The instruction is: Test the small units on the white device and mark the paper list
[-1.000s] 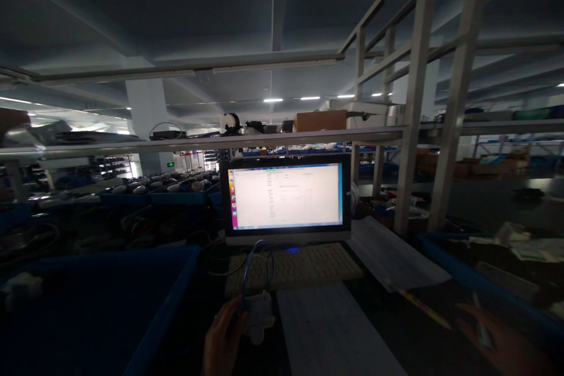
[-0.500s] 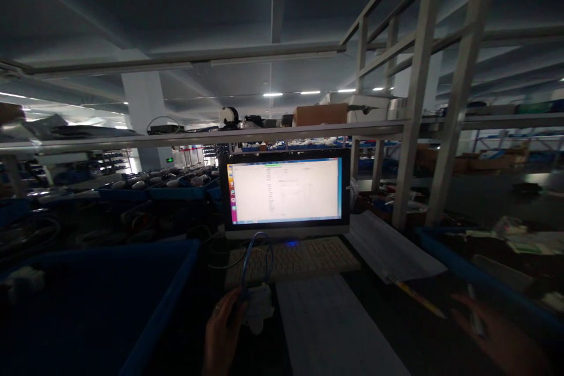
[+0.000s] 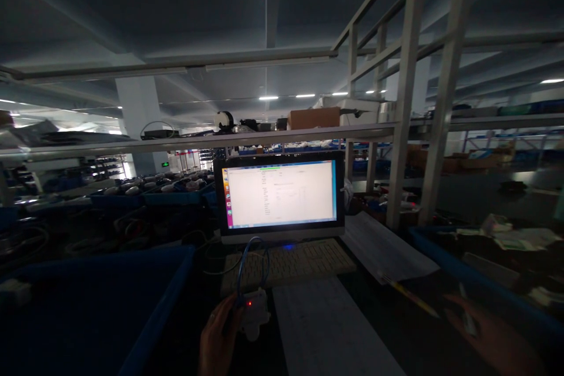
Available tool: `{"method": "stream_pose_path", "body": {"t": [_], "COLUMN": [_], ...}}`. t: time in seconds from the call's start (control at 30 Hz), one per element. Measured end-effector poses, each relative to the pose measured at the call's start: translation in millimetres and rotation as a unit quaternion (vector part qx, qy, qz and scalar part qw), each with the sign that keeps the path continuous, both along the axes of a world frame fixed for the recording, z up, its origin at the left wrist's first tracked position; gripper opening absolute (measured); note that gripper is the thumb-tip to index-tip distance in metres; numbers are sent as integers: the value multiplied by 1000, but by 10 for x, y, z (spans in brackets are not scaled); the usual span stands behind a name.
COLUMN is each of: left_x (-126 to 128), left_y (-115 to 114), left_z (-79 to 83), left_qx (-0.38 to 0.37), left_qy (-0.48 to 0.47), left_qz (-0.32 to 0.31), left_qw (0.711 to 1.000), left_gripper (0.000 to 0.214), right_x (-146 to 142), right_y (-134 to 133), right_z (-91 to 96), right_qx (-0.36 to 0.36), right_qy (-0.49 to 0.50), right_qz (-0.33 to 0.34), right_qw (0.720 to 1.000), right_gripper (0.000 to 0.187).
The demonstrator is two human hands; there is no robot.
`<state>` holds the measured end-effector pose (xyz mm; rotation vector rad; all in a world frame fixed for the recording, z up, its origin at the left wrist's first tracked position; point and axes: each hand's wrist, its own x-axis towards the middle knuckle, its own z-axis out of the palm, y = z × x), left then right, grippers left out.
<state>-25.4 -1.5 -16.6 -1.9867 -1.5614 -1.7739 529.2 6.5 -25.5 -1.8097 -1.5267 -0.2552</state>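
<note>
My left hand [image 3: 219,332] is closed on the left side of a small white device [image 3: 254,316] with a glowing red light. A blue cable [image 3: 241,267] runs from the device's upper left, by my fingers, and loops up over the keyboard [image 3: 291,262]. At the right, my right hand [image 3: 482,329] is closed around a pen [image 3: 469,322], low over the dark table. Between the hands lies a printed sheet of paper [image 3: 330,323]. Behind the keyboard stands a lit monitor [image 3: 279,194] showing a mostly white page.
A blue bin [image 3: 176,288] stands at the left, and another blue bin [image 3: 467,264] holding papers is at the right. A second sheet [image 3: 388,247] and a yellow pencil-like stick [image 3: 414,298] lie near my right hand. A metal shelf [image 3: 198,140] crosses above the monitor.
A red light now glows on the white device, where none showed before. The whole view has shifted slightly, and both hands keep their grips.
</note>
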Motion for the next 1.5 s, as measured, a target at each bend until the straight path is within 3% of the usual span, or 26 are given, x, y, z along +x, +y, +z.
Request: {"method": "stream_pose_path", "body": {"t": [0.23,0.47,0.67,1.0,1.3,1.5], "left_x": [4,17,21,-1,29,34], "left_y": [5,-5,4,19,1,-19], "left_z": [15,43,19,-19,40,63], "left_qx": [16,36,61,31,55,30], "left_qy": [12,24,38,28,32,27], "left_qz": [7,14,23,23,23,26], "left_qw": [1000,999,997,999,998,999], "left_gripper": [43,43,41,44,44,48], "right_x": [12,-30,-43,-54,-6,42], "right_y": [19,-5,-12,-19,4,32], "right_z": [-3,57,69,87,15,-57], "right_qx": [-43,-16,-22,-31,-38,-32], "right_qy": [40,40,47,61,58,42], "right_qz": [19,38,43,42,36,43], "right_qw": [998,998,998,997,997,998], "right_gripper": [52,41,44,42,44,46]}}
